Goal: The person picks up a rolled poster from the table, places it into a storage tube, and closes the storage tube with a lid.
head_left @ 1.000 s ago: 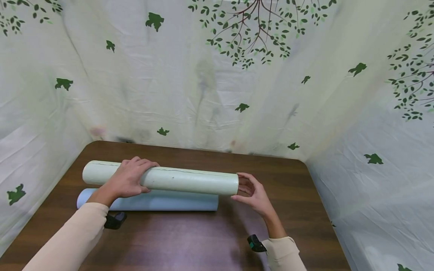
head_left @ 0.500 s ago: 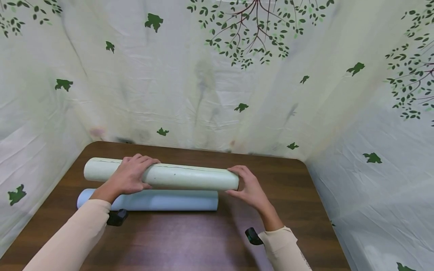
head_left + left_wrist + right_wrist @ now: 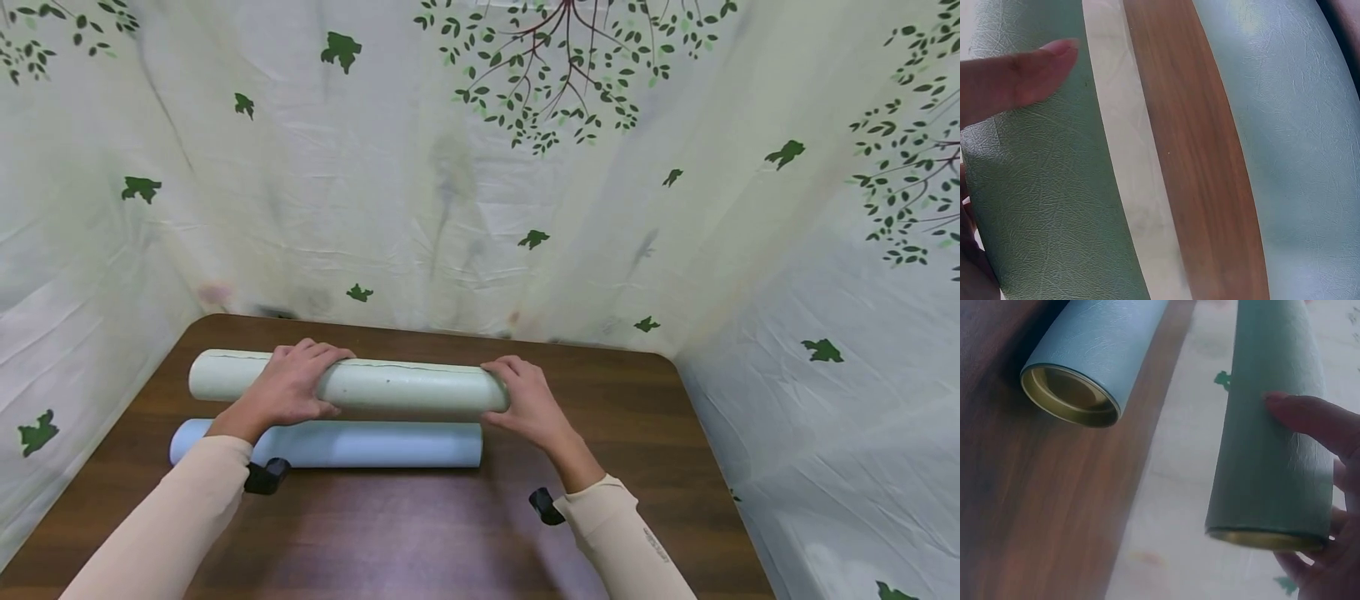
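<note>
A long pale green cardboard tube [image 3: 412, 387] lies sideways between both hands, raised off the table. My left hand [image 3: 296, 385] grips it left of its middle from above, with the thumb [image 3: 1029, 72] along the near side in the left wrist view. At the tube's right end, my right hand [image 3: 528, 404] holds it, thumb [image 3: 1310, 419] on one side and fingers behind. In the right wrist view this end shows a gold-coloured rim. Closer to the person, a light blue tube [image 3: 375, 446] rests on the table, parallel to the green one. Its right end is a recessed gold-coloured cap [image 3: 1075, 394].
Beneath the tubes is a dark brown wooden table [image 3: 420, 533] with rounded far corners. White sheeting [image 3: 450, 208] printed with leaves and branches hangs behind it and along both sides. A small black wrist camera [image 3: 266, 477] sits at each cuff.
My right hand has moved left from beyond the green tube's right end and now grips that end. The green tube has risen slightly and its right end has shifted left. The blue tube stays put.
</note>
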The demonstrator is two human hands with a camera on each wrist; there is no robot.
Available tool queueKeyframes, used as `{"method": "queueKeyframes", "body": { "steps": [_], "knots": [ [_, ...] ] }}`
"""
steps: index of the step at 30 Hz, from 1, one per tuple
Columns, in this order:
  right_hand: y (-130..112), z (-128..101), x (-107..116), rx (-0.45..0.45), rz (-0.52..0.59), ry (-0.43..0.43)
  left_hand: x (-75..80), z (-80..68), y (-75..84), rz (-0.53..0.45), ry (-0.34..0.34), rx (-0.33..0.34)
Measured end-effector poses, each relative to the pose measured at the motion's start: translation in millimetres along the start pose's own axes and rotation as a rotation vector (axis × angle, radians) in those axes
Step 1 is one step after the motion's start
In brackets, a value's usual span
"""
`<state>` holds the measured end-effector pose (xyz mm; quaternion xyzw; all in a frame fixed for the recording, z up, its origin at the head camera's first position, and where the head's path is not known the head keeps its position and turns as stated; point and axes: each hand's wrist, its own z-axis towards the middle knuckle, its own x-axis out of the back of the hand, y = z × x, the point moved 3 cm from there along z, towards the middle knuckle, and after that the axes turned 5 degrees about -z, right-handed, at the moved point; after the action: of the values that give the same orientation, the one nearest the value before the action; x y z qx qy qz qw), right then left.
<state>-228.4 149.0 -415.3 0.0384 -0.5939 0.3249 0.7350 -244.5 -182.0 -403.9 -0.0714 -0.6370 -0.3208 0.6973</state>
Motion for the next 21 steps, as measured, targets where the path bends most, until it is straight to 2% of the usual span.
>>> {"method": "queueKeyframes", "body": {
  "steps": [5,13,21],
  "knots": [
    [-3.6,6.8,-5.7,0.009,-0.058,-0.034,-3.6,0.2,-2.4,-0.002,-0.003,0.003],
    [-2.5,13.4,-15.7,-0.029,-0.117,-0.099,-6.8,1.6,-5.6,-0.001,-0.019,0.020],
    [0.0,17.8,-20.6,-0.008,-0.146,-0.089,-9.1,2.5,-10.3,-0.020,-0.025,0.033]
  ]
}}
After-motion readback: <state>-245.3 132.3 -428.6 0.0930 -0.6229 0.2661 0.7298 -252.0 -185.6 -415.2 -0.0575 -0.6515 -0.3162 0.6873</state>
